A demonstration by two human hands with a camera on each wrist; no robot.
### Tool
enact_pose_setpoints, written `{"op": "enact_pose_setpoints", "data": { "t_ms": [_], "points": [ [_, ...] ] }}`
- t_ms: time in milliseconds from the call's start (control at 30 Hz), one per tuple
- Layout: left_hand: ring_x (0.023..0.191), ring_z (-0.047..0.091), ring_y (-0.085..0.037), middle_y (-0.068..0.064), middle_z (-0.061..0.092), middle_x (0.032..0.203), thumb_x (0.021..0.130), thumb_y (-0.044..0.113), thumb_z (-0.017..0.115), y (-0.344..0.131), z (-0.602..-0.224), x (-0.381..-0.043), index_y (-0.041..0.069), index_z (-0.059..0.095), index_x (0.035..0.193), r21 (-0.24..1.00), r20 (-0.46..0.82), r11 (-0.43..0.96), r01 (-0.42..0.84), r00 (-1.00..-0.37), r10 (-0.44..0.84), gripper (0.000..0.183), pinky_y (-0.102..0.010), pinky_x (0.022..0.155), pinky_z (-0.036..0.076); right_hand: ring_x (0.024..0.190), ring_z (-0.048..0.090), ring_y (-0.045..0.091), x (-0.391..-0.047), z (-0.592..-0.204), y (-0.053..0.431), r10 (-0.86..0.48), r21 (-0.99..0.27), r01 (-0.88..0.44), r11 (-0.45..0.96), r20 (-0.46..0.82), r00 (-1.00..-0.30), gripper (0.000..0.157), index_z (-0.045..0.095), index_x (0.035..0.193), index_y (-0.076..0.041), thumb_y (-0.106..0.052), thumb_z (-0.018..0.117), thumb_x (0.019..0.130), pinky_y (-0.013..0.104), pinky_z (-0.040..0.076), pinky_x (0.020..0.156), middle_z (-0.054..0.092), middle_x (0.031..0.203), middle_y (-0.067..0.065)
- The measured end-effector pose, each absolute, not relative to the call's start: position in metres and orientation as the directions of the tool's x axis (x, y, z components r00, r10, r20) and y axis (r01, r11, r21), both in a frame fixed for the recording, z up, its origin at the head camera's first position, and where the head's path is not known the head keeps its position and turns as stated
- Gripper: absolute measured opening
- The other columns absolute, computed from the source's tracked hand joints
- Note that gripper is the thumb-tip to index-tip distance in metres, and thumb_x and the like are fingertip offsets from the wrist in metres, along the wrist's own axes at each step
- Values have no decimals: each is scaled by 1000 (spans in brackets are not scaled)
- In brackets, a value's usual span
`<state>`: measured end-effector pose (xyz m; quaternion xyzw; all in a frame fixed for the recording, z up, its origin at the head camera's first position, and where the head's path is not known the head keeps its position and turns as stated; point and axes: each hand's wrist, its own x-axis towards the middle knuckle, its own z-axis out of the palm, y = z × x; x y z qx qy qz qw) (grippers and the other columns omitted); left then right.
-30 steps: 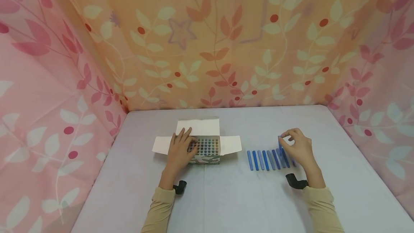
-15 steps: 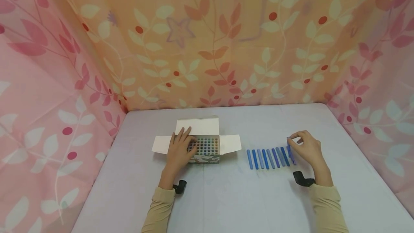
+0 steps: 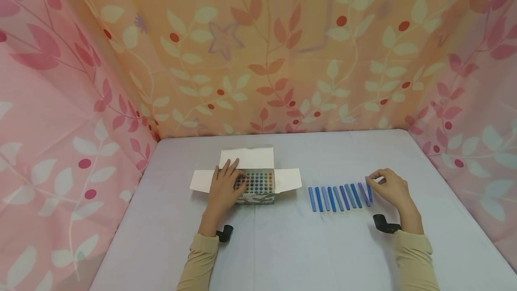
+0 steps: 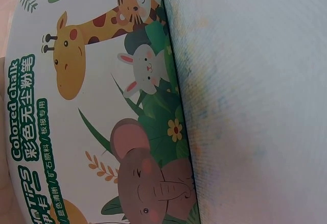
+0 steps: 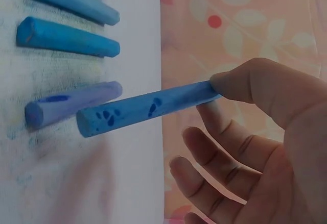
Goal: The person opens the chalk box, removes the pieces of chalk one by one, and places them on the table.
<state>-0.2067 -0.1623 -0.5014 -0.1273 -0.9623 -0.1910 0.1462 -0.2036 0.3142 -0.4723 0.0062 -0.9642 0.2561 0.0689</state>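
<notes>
My right hand [image 3: 393, 190] pinches one end of a blue chalk stick [image 5: 148, 106] between thumb and forefinger; its other fingers are loosely bent. That stick is tilted, its free end close to a lilac-blue chalk [image 5: 76, 101] at the right end of a row of blue chalks [image 3: 332, 199] on the table. My left hand [image 3: 223, 187] rests over the left side of an open chalk box [image 3: 258, 199], with several fingers stretched toward its back flap. Coloured chalk ends stand in rows inside. The left wrist view shows the box's printed side [image 4: 102, 96], reading "Colored chalk".
White box flaps [image 3: 288, 180] stick out to the right, left and back. The white table [image 3: 282, 246] carries faint chalk smudges under the row. Floral curtains [image 3: 258, 57] hang behind and at both sides. A black wrist camera [image 3: 385, 224] sits on the right wrist.
My right hand laid the lilac-blue chalk at the row's right end, then moved right and took the blue chalk there. My left hand and the box stay put.
</notes>
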Motion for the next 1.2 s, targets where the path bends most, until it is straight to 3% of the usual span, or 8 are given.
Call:
{"op": "enact_pose_setpoints", "data": {
  "t_ms": [333, 833, 1200],
  "points": [
    [142, 19, -22, 2, 33, 149, 88, 41, 55, -162, -502, -205, 27, 60, 100, 320, 329, 899, 299, -925, 191, 19, -49, 117, 6, 83, 56, 34, -204, -482, 322, 24, -480, 6, 877, 31, -999, 32, 64, 91, -1, -33, 59, 87, 49, 34, 70, 61, 97, 22],
    [142, 17, -20, 3, 31, 150, 88, 42, 54, -161, -501, -207, 28, 59, 100, 321, 329, 899, 298, -925, 189, 19, -46, 118, 3, 81, 57, 32, -211, -511, 326, 125, -486, 94, 869, 30, -992, 37, 66, 90, -1, -37, 59, 88, 50, 34, 73, 65, 86, 16],
    [142, 17, -22, 3, 31, 150, 88, 41, 55, -161, -500, -206, 27, 60, 101, 322, 318, 900, 293, -929, 189, 19, -48, 117, 3, 79, 56, 31, -211, -512, 321, 118, -469, 82, 880, 47, -992, 33, 66, 88, -1, -34, 62, 87, 50, 36, 69, 64, 84, 15]
  ]
}}
